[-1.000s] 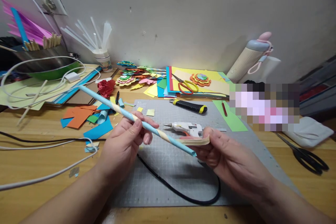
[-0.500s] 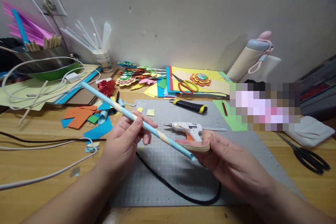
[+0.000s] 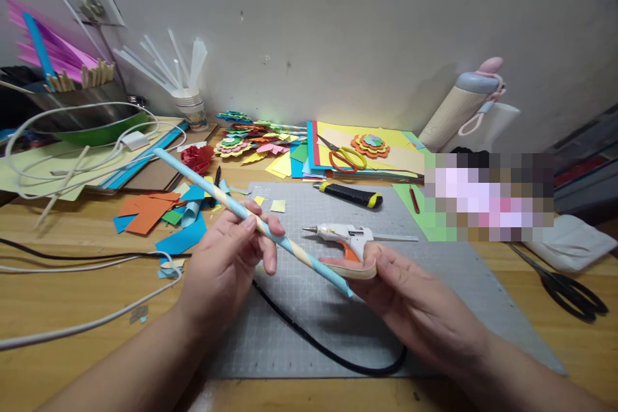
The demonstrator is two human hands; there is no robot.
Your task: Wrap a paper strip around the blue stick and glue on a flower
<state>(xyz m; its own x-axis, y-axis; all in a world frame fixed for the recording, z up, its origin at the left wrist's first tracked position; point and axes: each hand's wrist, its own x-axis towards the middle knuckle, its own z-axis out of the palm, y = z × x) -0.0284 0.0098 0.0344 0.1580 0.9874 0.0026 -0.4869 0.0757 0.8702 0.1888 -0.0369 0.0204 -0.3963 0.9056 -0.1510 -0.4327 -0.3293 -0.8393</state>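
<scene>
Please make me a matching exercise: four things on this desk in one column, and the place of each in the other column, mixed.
1. blue paper tube
2. cream paper strip
3. glue gun
4. black scissors

A. on the grey mat
B. in the left hand
C. on the wooden table, right of the mat
D. in the right hand

Pairs: 1-B, 2-D, 3-A, 4-C

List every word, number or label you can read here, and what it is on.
No text here is legible.
Cutting mat: grid lines only; any numbers too small to read.
Paper cup: print too blurred.
Glue gun: no readable label.
Blue stick in left hand, cream strip in right hand: no writing.
</scene>
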